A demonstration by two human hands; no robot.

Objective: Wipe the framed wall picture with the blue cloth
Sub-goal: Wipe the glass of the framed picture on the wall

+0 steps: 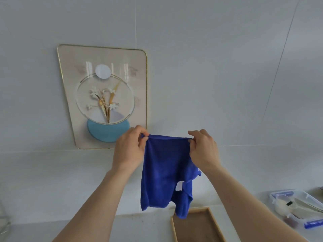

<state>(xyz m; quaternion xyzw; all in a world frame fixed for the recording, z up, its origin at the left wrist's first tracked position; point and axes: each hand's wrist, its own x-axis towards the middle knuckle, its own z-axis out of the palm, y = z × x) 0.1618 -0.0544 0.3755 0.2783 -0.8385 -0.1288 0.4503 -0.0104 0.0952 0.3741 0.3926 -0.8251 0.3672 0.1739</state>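
Observation:
A framed picture with a thin gold rim hangs on the pale wall at the left; it shows dried flowers in a glass circle above a light blue half-disc. The blue cloth hangs down in front of me, stretched by its top edge. My left hand pinches the cloth's top left corner, overlapping the picture's lower right corner. My right hand pinches the top right corner. The cloth does not touch the picture; a white label shows on its lower right.
A wooden tray lies on the white counter below the cloth. A clear plastic box with blue clips holds utensils at the right. A glass object's edge shows at the far left.

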